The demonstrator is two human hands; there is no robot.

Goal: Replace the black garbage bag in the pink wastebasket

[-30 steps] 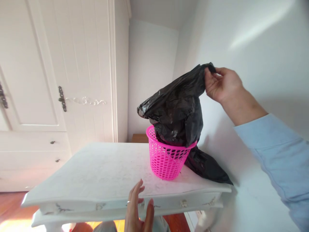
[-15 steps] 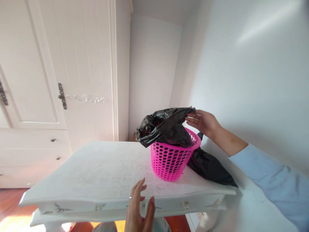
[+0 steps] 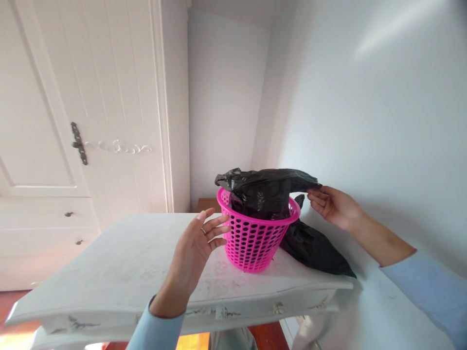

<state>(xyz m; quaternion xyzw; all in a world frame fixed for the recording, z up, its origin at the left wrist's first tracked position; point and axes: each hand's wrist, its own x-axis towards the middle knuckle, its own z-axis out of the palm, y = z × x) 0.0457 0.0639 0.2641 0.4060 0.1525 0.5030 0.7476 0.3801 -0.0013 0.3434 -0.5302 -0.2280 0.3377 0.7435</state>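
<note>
White wood makes the wardrobe [image 3: 91, 121] behind and the bench [image 3: 120, 262] in front. On the bench, near the wall, stands a pink basket [image 3: 255, 243]. A black bag [image 3: 264, 187] sits in the basket and spreads over its rim; another part of black plastic [image 3: 314, 248] lies on the bench just behind. The right hand [image 3: 333, 206] pinches the bag's right edge. The left hand [image 3: 197, 248] is open, fingers apart, fingertips at the basket's left side.
</note>
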